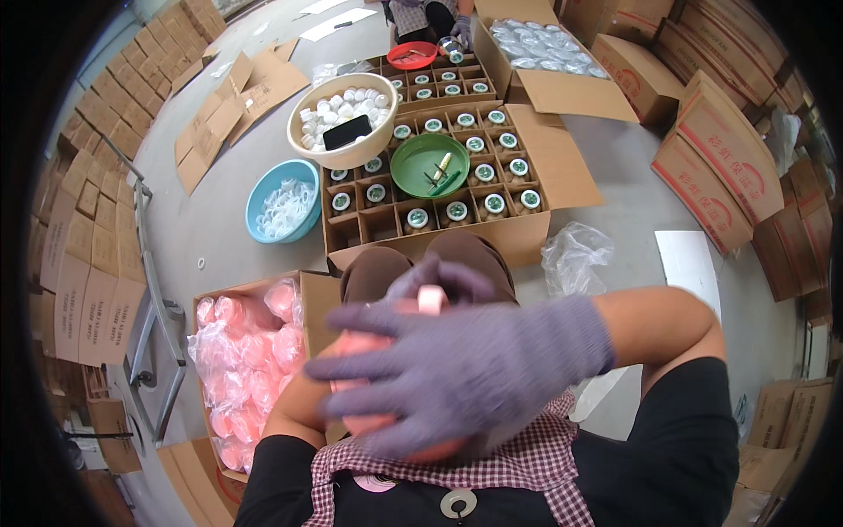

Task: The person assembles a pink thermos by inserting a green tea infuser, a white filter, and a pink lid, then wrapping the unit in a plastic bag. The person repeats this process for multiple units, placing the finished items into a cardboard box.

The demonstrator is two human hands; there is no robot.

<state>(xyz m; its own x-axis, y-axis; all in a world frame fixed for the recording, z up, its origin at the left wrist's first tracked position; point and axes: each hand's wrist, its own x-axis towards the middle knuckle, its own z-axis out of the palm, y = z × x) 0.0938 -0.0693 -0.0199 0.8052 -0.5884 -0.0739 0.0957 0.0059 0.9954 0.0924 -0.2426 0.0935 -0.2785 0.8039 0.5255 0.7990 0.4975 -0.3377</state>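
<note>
My right hand (454, 372), in a grey-purple knit glove, is spread over a pink plastic vessel (365, 342) at my apron (514, 454). Its fingers are straight and apart, blurred by motion; whether the palm touches the vessel is hidden. Farther out, above my knees, my left hand (454, 273) wears a similar glove and is mostly covered by the right. Beside its fingers a pale pink piece (431, 300) sticks up, and the left hand's grip cannot be made out. Bagged pink vessels (253, 362) fill a carton at my left.
Ahead stands a divided carton (438, 237) of white-capped jars, bearing a green basin (411, 174) and a cream basin (342, 158) of white caps with a phone (347, 132). A blue basin (253, 217) holds clear plastic pieces. Beyond, a person's gloved hand (463, 31) holds a jar.
</note>
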